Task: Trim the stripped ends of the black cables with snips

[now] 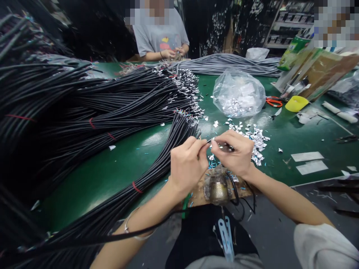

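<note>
My left hand (pixel 186 162) is closed round a black cable (pixel 208 141) close to its end. My right hand (pixel 234 151) pinches the tip of that same cable, where something small and pale shows between the fingers. A dark object partly shows under the right fingers, too hidden to name. Just below both hands stands a small metal device (pixel 218 188) wrapped in clear film, on a brown board (pixel 199 194). Beside my left hand lies a bundle of black cables (pixel 157 160) tied with a red band (pixel 137 187), its stripped ends pointing away from me.
Large stacks of black cables (pixel 126 99) fill the left. Foil scraps (pixel 258 144) lie right of my hands, below a clear plastic bag (pixel 238 93). Orange-handled scissors (pixel 274 101) and a yellow tape roll (pixel 296 104) are farther right. Across the green table (pixel 112 175) sits a person (pixel 159 37).
</note>
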The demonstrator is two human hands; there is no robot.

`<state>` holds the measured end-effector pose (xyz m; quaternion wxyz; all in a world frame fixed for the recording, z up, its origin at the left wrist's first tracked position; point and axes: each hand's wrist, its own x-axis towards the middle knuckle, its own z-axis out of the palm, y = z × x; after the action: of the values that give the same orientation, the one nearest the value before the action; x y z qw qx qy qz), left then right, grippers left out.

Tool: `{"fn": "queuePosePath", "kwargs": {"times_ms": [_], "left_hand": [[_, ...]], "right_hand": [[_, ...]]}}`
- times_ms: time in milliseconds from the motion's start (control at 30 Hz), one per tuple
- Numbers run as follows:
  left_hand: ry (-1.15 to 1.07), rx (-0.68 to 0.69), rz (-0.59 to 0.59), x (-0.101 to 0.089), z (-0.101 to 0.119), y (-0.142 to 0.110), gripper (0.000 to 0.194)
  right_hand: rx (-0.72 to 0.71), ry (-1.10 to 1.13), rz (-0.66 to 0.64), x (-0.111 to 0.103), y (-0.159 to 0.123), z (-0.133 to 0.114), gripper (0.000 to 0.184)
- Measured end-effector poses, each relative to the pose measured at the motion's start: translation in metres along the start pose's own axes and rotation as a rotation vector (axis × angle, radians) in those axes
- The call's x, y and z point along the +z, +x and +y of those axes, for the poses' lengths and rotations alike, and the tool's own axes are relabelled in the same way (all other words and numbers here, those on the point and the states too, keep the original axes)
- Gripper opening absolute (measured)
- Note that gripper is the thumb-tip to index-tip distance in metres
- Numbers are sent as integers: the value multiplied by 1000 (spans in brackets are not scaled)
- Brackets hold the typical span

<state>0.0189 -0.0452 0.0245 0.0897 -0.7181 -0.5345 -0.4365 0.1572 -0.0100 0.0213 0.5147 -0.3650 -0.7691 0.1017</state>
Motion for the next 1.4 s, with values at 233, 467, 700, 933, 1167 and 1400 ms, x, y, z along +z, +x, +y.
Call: {"fn": "queuePosePath", "kwargs": {"times_ms": [233,467,700,933,1167,1400], "left_hand": [[235,158,-148,14,1,-12,19],[-276,-208,-215,7,-9,4,18],[-372,-258,-174,-8,-7,9,28],[-348,-248,-30,-12,-7,9,20],[-286,-192,-24,-10,-7,8,17],[-276,-173,-47,-11,-8,8,15]], "right_hand": [[454,245,-52,4,15,3,11],[540,479,107,-13,31,13,17],[347,391,-209,-10,19,7,32],[195,246,-240,-15,16,1,25],[195,291,-247,-14,16,-2,23],[196,201,-252,-16,15,-2,25]]}}
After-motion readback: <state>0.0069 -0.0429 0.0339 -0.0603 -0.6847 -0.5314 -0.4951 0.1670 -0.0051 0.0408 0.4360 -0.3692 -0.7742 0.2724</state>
